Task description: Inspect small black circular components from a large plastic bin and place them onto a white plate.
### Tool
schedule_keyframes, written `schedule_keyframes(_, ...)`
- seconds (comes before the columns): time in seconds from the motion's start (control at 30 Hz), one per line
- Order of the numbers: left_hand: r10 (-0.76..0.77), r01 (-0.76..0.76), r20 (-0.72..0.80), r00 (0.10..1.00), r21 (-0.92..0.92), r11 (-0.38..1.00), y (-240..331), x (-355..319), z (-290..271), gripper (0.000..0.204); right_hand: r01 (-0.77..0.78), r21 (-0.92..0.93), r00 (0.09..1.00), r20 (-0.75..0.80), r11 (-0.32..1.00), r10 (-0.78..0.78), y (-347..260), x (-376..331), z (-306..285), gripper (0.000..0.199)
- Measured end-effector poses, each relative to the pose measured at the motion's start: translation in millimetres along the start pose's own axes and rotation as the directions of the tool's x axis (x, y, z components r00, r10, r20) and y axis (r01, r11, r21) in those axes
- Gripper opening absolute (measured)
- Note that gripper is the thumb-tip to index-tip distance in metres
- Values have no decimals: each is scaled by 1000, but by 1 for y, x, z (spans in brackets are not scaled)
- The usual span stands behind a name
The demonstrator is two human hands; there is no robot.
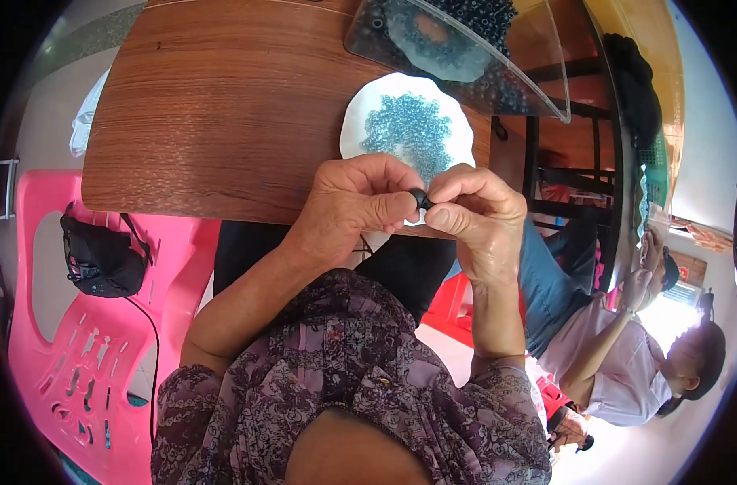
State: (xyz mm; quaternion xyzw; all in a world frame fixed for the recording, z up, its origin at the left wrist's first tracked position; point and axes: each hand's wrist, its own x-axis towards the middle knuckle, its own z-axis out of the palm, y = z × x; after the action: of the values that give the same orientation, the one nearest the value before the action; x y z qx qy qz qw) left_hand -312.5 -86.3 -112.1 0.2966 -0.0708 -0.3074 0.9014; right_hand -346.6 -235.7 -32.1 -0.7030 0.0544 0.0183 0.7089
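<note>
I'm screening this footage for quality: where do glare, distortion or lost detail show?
Head view: glare washes out the bright patch beside the co-worker; head view: fisheye distortion bows the edges of the wooden table, with black corners; head view: the small black piece between the fingers shows little detail.

A hand has open room across the table (215, 113), everywhere left of the white plate (353, 133). Straight ahead, the plate sits just past the left hand (352, 198) and right hand (483, 214), and behind it a clear box (367, 40) blocks the far right. Off the near left edge, a pink chair (182, 271) holding a black bag (103, 259) takes up the space.
</note>
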Motion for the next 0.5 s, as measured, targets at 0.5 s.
schedule_keyframes(0.5,-44,44,16,999,-37,998,-9,-4,8,18,-295,229,951,168,927,261,5,3,-14,38)
